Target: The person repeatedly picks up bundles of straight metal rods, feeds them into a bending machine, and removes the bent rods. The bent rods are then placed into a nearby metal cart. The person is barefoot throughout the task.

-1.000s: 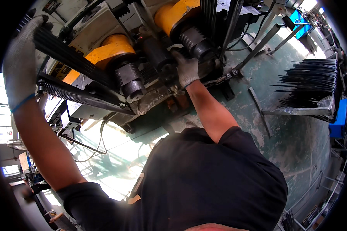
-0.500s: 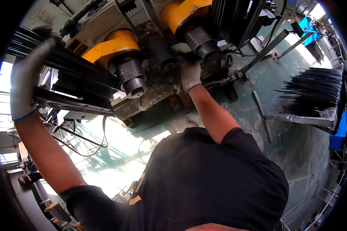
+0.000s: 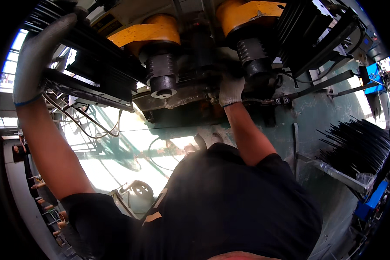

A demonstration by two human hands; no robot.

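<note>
My left hand, in a pale work glove with a blue cuff, reaches up at the far left. It is closed around long black ribbed bars, with one digit lying across them; the other fingertips are in shadow. My right hand, gloved too, reaches into the dark middle of a machine, just left of a ribbed steel roller. Its fingers vanish in shadow, so what they touch is hidden. A second steel roller juts out between my hands. Yellow housings sit above both rollers.
A metal rack at the right holds many thin black rods. A metal arm extends rightward from the machine. Black cables hang below the left bars. A wheeled frame stands on the sunlit floor. Another person shows far left.
The whole view has turned and shifted, so the machine sits higher and farther right in the picture. Both hands keep about the same places on the machine.
</note>
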